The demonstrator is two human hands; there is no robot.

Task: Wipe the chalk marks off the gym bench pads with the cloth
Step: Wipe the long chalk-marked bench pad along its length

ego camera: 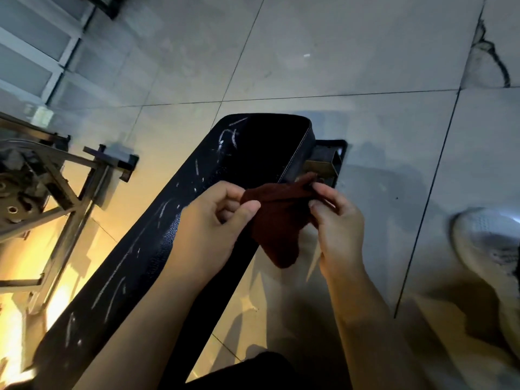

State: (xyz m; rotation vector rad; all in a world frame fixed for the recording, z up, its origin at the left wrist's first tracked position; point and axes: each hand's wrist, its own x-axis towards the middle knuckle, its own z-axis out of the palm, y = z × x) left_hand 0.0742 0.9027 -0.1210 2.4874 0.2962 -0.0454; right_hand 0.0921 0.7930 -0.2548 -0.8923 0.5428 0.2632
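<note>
A long black bench pad (157, 240) runs from the lower left up to the middle of the view. White chalk marks (229, 136) streak its left half from the far end to the near end. A dark red cloth (277, 220) hangs in the air over the pad's right edge. My left hand (213, 220) pinches the cloth's left corner between thumb and fingers. My right hand (337, 218) pinches its right corner. The cloth is stretched between both hands, its lower part drooping.
The bench's metal foot (329, 161) shows beyond the pad's far end. A metal gym frame (56, 187) stands on the left. The floor is grey tile (309, 66). A white shoe (489, 249) rests at the right edge.
</note>
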